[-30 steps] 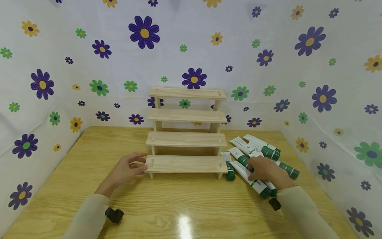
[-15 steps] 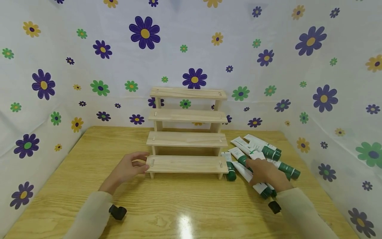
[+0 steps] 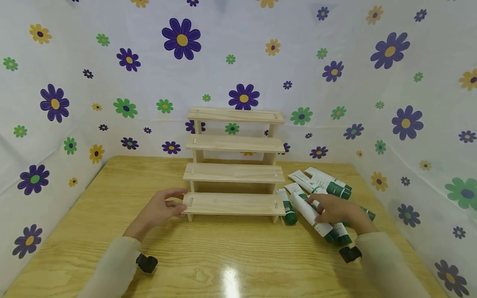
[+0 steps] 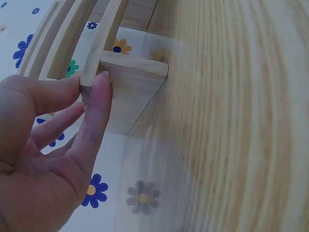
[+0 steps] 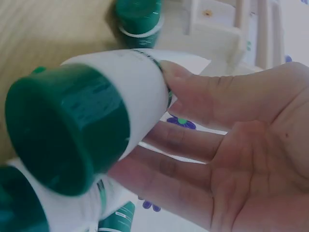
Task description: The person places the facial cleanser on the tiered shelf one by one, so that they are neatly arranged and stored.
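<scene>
With my left hand (image 3: 158,210) I pinch the left end of the lowest board of a stepped wooden display rack (image 3: 234,203). In the left wrist view, the thumb and a finger lie on either face of that board (image 4: 94,63). My right hand (image 3: 335,210) grips a white squeeze tube (image 3: 306,210) with a green cap, just right of the rack. Seen from the right wrist, thumb and fingers wrap the tube's white body (image 5: 137,87), and the cap (image 5: 63,128) points toward the camera. Beneath and around it lie several similar tubes (image 3: 329,182), partly hidden by the hand.
The rack stands on a wood-grain table (image 3: 208,256), close to a flower-printed cloth backdrop (image 3: 231,76) that also lines both sides. One tube (image 3: 287,211) lies right against the rack's right leg. The pile reaches toward the right side cloth.
My right hand has taken hold of the front tube in the pile and shifted it slightly up and left. My left hand stays at the rack's lowest board.
</scene>
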Motion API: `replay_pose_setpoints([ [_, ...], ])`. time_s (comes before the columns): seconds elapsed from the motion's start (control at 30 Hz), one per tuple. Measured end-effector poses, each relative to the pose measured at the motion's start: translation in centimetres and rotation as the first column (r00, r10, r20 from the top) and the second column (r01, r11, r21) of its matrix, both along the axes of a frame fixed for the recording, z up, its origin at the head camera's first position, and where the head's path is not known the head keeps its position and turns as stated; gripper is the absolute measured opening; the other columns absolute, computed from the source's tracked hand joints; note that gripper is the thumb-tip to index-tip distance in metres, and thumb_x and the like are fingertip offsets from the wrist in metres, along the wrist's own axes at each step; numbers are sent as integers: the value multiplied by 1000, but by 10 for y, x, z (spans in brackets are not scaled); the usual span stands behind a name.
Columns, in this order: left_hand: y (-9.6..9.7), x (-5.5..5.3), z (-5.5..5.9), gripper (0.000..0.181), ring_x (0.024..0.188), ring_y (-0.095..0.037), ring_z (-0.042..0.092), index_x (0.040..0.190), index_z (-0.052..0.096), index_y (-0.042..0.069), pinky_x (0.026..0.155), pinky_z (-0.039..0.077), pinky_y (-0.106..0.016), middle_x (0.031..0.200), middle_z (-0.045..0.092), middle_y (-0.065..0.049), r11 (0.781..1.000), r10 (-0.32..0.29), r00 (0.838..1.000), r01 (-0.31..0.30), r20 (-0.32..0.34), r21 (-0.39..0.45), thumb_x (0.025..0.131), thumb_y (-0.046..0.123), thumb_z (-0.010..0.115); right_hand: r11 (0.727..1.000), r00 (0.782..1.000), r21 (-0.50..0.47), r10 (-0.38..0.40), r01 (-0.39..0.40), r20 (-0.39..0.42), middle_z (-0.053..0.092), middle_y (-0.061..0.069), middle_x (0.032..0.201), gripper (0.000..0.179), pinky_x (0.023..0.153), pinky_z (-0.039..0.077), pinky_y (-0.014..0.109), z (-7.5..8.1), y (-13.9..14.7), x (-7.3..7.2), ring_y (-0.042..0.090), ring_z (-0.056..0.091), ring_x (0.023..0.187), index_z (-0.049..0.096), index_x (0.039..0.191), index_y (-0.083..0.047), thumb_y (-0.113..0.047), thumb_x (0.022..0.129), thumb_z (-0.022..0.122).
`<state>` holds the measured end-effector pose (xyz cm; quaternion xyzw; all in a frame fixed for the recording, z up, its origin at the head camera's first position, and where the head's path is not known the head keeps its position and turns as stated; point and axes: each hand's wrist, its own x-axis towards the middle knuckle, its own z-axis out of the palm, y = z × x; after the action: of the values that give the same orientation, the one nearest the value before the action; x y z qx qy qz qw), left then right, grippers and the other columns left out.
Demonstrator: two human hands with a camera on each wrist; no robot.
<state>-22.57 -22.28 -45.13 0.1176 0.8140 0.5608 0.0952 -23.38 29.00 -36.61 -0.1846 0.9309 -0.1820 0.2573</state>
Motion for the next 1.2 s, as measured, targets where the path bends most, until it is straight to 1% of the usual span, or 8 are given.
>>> replay_pose_setpoints([
  [0.17,-2,-2,1,54,106,-27,73,149,47,-5,81,66,-35,138,52,-32,1000,5,1000,-5,0,-9,98,2,66,998,1000,-62,0,-2,-26,66,32,117,48,67,61,36,14,4,-2,20,69,79,46,138,5,-7,97,68],
  [0.33,-2,-4,3,53,103,-26,73,148,48,-5,80,66,-34,135,53,-31,1000,1,1000,-2,-8,-21,98,1,67,987,999,-160,-27,21,-32,64,38,122,54,72,65,40,22,8,-8,29,72,93,38,145,10,-3,99,64],
  [0.43,-2,-5,4,54,103,-26,73,148,48,-5,80,66,-34,135,52,-31,1000,-6,1000,6,-7,-16,98,0,66,975,998,-217,-48,39,-39,62,41,126,57,77,65,45,27,8,-10,31,73,95,33,147,12,-3,100,63],
  [0.5,-2,-5,4,54,104,-26,73,148,47,-5,80,66,-34,136,53,-32,1000,-13,1000,13,-2,-11,98,0,66,974,995,-223,-55,36,-80,63,40,125,58,79,65,46,31,7,-11,31,73,94,35,147,13,-5,100,64],
  [0.7,-2,-6,4,55,104,-27,73,148,47,-6,80,66,-32,136,53,-31,1000,-24,1000,24,10,-7,97,1,67,961,985,-271,-91,48,-147,57,43,133,64,87,64,52,38,2,-16,50,66,115,30,152,12,-8,101,64],
  [0.9,-2,-5,3,54,103,-26,73,147,48,-6,81,66,-34,134,54,-31,1000,-28,1000,28,3,-2,97,0,68,936,982,-347,-122,65,-147,55,42,137,71,90,63,51,42,-3,-21,41,71,108,24,157,10,-9,102,64],
  [1.07,-2,-5,3,54,102,-26,73,147,48,-6,80,66,-35,133,54,-32,999,-34,999,34,-2,3,97,-1,67,932,979,-355,-137,75,-152,49,44,141,75,94,61,54,47,-10,-24,48,68,114,21,157,13,-14,102,65],
  [1.2,-3,-5,3,54,101,-26,73,147,48,-6,79,66,-34,134,54,-32,999,-34,999,34,-3,2,97,0,68,931,974,-357,-147,77,-173,50,42,141,71,96,61,54,52,-16,-26,49,66,117,26,156,12,-14,102,65],
])
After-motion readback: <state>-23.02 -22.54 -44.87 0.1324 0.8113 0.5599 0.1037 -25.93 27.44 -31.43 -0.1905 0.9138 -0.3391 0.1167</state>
